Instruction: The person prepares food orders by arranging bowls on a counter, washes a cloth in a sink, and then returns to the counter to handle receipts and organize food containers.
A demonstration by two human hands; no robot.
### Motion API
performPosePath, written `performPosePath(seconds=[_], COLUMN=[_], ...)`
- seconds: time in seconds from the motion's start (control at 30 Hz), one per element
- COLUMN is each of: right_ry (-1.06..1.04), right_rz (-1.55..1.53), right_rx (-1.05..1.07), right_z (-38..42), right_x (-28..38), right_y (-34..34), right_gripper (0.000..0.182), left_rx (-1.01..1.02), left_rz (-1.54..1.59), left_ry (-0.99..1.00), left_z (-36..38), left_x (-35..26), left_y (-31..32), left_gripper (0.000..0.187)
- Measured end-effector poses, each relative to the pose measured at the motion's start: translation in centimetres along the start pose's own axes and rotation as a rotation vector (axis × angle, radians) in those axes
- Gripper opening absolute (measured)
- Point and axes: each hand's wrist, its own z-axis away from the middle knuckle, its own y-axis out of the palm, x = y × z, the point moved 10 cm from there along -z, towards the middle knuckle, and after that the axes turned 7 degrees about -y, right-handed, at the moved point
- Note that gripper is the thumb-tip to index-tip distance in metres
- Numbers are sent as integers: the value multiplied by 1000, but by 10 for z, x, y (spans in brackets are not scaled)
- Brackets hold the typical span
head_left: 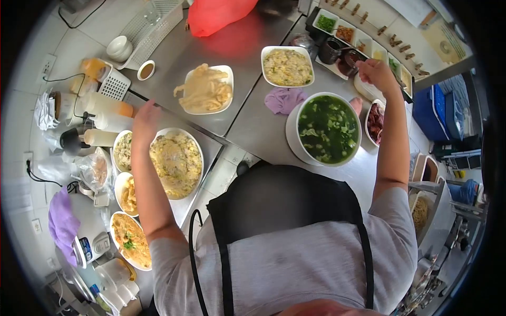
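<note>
My right hand [375, 73] is over the condiment rack at the upper right, beside a small dark sauce jar [348, 62]. Its fingers are pinched together; what they hold, if anything, is too small to make out. My left hand [146, 118] is raised over the left counter, smeared by motion, above a large bowl of fried rice [176, 163]. Below my chest, to the right, stands a white bowl of green soup [328, 129] with pale pieces in it. A square bowl of fried rice [288, 67] and a plate of pale fried strips [206, 89] lie farther back.
A purple cloth [284, 100] lies against the soup bowl. Dark red meat fills a bowl [375, 124] near my right forearm. Squeeze bottles [105, 118] and a noodle dish [130, 239] line the left side. A red plastic bag [219, 16] sits at the back; a blue cooler [435, 113] stands right.
</note>
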Motion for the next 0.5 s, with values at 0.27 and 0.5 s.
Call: performPosePath(seconds=[0.27,0.5], right_ry=[-99,157], right_rz=[444,966], right_rx=[-509,-182], right_z=[-37,-66], right_x=[-37,-217], right_y=[-103,-135], right_gripper=[25,42], left_rx=[130,151], left_rz=[-81,-55], left_ry=[-94,-182], left_z=[-76,-59], left_x=[17,46], left_y=[29,16], left_gripper=[47,46])
